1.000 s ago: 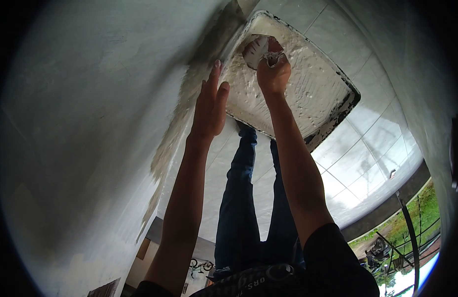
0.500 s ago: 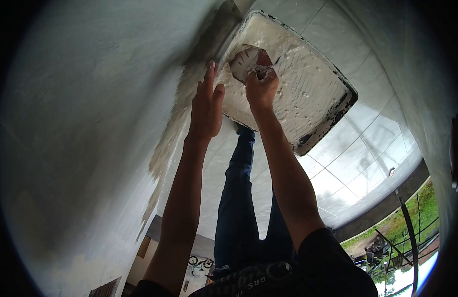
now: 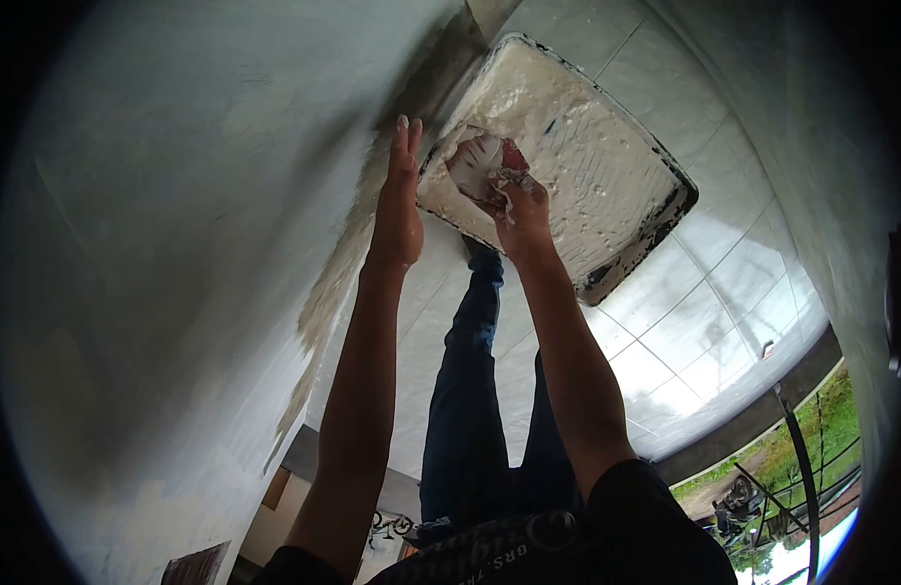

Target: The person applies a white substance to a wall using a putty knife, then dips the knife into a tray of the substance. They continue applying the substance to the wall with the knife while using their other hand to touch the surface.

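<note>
A black-rimmed tray [image 3: 655, 226] full of white putty [image 3: 577, 136] lies on the tiled floor beside the wall. My right hand [image 3: 524, 220] is shut on a putty-smeared scraper [image 3: 473, 162] with a red patch by the handle, its blade resting on the putty near the tray's left edge. My left hand [image 3: 397, 210] is flat with its fingers straight and held together. It hovers just left of the tray, next to the foot of the wall, and holds nothing.
A pale plastered wall [image 3: 177, 244] fills the left side, with a rough putty strip [image 3: 324, 302] along its base. Glossy white floor tiles [image 3: 704, 312] spread to the right. My legs in blue jeans [image 3: 465, 390] stand below the tray. A railing and greenery [image 3: 806, 458] lie beyond.
My right hand has dragged the scraper across the putty toward the tray's left edge. My left hand has turned edge-on and its fingers have closed together.
</note>
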`<state>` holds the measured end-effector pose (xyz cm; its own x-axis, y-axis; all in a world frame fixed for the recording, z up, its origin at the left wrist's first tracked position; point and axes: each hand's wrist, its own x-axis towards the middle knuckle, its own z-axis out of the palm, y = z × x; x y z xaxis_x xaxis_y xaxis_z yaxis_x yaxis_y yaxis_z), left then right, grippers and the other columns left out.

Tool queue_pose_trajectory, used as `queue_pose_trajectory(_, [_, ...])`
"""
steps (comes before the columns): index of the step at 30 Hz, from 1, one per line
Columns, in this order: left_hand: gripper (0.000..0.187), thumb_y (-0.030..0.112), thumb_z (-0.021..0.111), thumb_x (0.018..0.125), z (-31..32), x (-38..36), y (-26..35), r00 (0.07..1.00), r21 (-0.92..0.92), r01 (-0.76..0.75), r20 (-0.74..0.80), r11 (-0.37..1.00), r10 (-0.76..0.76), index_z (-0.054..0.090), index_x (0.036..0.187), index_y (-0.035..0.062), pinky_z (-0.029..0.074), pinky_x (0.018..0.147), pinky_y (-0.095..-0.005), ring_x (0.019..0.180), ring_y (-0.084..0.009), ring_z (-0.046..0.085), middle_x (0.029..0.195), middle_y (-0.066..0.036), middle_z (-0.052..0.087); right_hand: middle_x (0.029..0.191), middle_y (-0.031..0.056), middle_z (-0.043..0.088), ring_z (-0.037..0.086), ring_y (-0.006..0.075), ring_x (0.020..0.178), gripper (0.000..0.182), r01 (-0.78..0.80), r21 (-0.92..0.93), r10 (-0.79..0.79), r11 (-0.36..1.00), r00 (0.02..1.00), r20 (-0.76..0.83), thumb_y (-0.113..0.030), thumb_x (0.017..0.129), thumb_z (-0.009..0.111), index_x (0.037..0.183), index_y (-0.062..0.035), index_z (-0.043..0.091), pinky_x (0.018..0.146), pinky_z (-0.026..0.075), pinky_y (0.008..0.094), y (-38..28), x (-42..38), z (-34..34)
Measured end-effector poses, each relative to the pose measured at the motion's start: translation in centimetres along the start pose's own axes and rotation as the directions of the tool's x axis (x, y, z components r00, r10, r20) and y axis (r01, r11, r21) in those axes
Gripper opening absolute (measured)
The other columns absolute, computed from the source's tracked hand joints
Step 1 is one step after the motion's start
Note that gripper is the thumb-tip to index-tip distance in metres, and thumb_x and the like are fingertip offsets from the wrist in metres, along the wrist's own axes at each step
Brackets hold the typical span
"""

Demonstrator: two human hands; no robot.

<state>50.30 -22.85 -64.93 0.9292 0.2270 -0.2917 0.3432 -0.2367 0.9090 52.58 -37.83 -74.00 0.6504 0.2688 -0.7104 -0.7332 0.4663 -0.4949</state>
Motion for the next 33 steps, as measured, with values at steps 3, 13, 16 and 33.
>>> queue_pose_trajectory(3, [0.063, 0.042, 0.02, 0.102, -0.7, -1.6, 3.6, 0.991, -0.001, -0.089, -0.102, 0.996, 0.089, 0.011, 0.154, 0.0066, 0.01, 0.119, -0.047, 0.146, -0.0326, 0.022, 0.157, -0.017, 0.025, 0.104, 0.0105, 0.066, 0.067, 0.0239, 0.095, 0.027, -0.041, 0.174, 0.02, 0.984, 0.993, 0.116, -0.01, 0.086, 0.062, 0.111, 0.0001, 0.062, 0.09, 0.055, 0.0423, -2.4, -3.5, 0.7])
queue_pose_trajectory(13, [0.072, 0.053, 0.022, 0.098, -6.6, -12.0, 22.2, 0.81, 0.142, -0.414, -0.393, 0.899, 0.435, 0.015, 0.153, 0.0089, 0.012, 0.118, -0.053, 0.146, -0.0355, 0.019, 0.155, -0.021, 0.025, 0.107, 0.0098, 0.066, 0.067, 0.0216, 0.097, 0.032, -0.13, 0.298, -0.006, 0.946, 0.909, 0.417, -0.008, 0.087, 0.061, 0.118, -0.0008, 0.058, 0.082, 0.059, 0.0389, -13.3, -17.0, 9.1])
queue_pose_trajectory(16, [0.074, 0.054, 0.026, 0.098, -7.8, -16.8, 27.9, 0.739, 0.187, -0.488, -0.431, 0.853, 0.517, 0.011, 0.154, 0.0084, 0.012, 0.117, -0.054, 0.145, -0.0395, 0.019, 0.155, -0.024, 0.023, 0.114, 0.0125, 0.064, 0.066, 0.0239, 0.103, 0.038, -0.129, 0.282, -0.045, 0.951, 0.842, 0.537, -0.008, 0.087, 0.059, 0.124, 0.0, 0.054, 0.088, 0.057, 0.041, -16.3, -22.8, 13.5])
queue_pose_trajectory(33, [0.082, 0.055, 0.03, 0.096, -23.3, -44.2, 39.3, 0.124, 0.655, -0.55, -0.549, 0.518, 0.826, 0.013, 0.151, -0.0029, 0.016, 0.115, -0.0538, 0.141, -0.0446, 0.027, 0.15, -0.033, 0.027, 0.119, 0.014, 0.062, 0.064, 0.0272, 0.107, 0.041, -0.135, 0.043, 0.015, 0.99, 0.403, 0.915, -0.007, 0.089, 0.055, 0.129, 0.0027, 0.05, 0.092, 0.056, 0.0405, -12.3, -49.8, 29.0])
